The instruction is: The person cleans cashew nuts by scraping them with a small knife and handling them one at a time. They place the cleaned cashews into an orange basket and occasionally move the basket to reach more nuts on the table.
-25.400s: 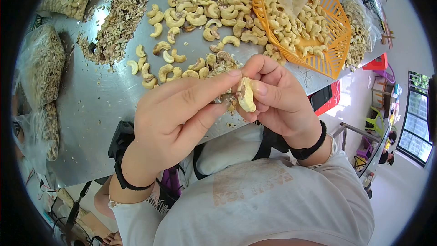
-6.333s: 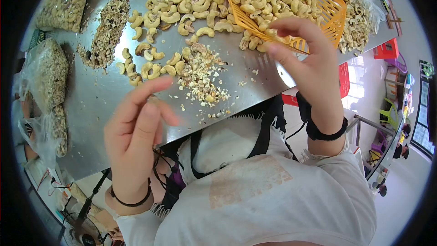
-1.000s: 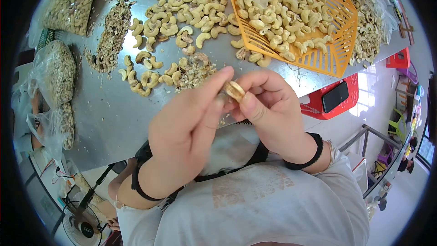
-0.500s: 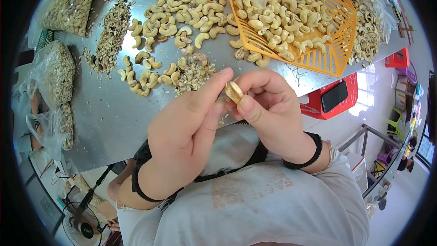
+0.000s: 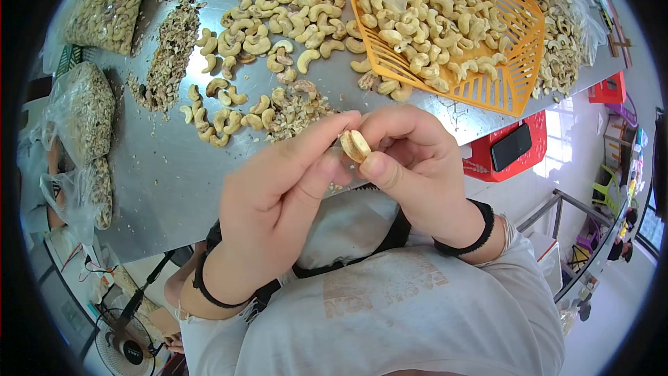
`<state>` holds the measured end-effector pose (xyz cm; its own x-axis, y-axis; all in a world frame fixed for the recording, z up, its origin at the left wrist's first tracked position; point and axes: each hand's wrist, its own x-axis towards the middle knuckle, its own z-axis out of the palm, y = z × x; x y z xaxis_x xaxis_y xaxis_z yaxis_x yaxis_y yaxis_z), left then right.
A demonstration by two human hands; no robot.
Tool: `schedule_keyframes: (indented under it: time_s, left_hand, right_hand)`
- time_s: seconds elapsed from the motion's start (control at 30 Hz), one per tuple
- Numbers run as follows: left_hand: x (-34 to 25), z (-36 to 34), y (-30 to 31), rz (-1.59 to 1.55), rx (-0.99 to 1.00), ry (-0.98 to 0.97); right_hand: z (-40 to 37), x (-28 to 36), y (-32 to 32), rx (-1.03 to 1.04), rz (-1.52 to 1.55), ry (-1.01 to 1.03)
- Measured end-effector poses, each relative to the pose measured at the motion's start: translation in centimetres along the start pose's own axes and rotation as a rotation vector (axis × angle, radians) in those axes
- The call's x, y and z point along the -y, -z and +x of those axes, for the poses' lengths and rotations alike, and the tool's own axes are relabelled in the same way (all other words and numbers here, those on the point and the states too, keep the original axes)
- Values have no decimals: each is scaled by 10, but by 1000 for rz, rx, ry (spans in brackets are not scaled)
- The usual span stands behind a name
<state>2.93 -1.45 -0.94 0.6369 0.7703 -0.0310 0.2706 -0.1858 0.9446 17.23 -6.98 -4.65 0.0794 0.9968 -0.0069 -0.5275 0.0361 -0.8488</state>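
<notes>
A single cashew nut (image 5: 355,145), pale with some brown skin on it, sits between my two hands in front of my chest. My right hand (image 5: 412,161) pinches it between thumb and bent index finger. From the other side my left hand (image 5: 282,174) meets it, index finger stretched along its upper end and thumb below, the fingers closed together. Whether anything small is also between my left fingertips is hidden. Just beyond my left fingers lies a heap of skin flakes and crumbs (image 5: 299,117). Loose cashews (image 5: 254,43) spread over the metal table (image 5: 156,188) behind it.
An orange plastic basket (image 5: 518,90) of cashews stands at the back right, beside a bag of nut pieces (image 5: 562,35). Brown scraps (image 5: 170,56) and filled plastic bags (image 5: 87,111) lie on the left. A phone (image 5: 511,147) rests on a red stool (image 5: 480,161).
The cashew has been turned in my fingers, so a broader pale face shows. My left hand has shifted slightly left and its wrist has tilted; my right hand has barely moved.
</notes>
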Motion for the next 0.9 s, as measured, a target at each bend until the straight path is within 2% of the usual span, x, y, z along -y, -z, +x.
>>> schedule_keyframes:
  time_s: [0.07, 0.1, 0.17, 0.2, 0.27, 0.33, 0.37, 0.43, 0.5, 0.63, 0.7, 0.9]
  left_hand:
    - [2, 1, 1, -206, 42, 94]
    - [2, 1, 2, -206, 42, 94]
    - [1, 1, 6, -413, 105, 312]
    - [2, 1, 3, -413, 106, 312]
    - [4, 2, -5, -388, -18, 278]
    - [5, 3, -1, -495, 1, 293]
    - [5, 3, 0, -601, 19, 306]
    - [5, 4, 0, -600, 16, 289]
    - [6, 4, 0, -599, 15, 272]
    - [6, 3, 1, -595, -7, 284]
    - [6, 3, 1, -555, -19, 270]
    - [6, 0, -2, -501, -37, 138]
  right_hand:
    - [0, 0, 2, 2, -24, 15]
    - [1, 0, 3, 4, -49, 31]
    - [1, 0, 4, -4, -51, 27]
    - [1, 0, 4, -13, -53, 23]
    - [2, 0, 5, -28, -106, 44]
    - [2, 0, 5, -42, -157, 64]
    - [2, -1, 5, -34, -263, 104]
    - [3, 1, 6, -25, -368, 145]
    - [4, 4, 6, 47, -628, 238]
    - [3, 1, 2, -13, -585, 307]
    - [3, 2, 0, -67, -379, 202]
    - [5, 4, 2, -87, -57, 105]
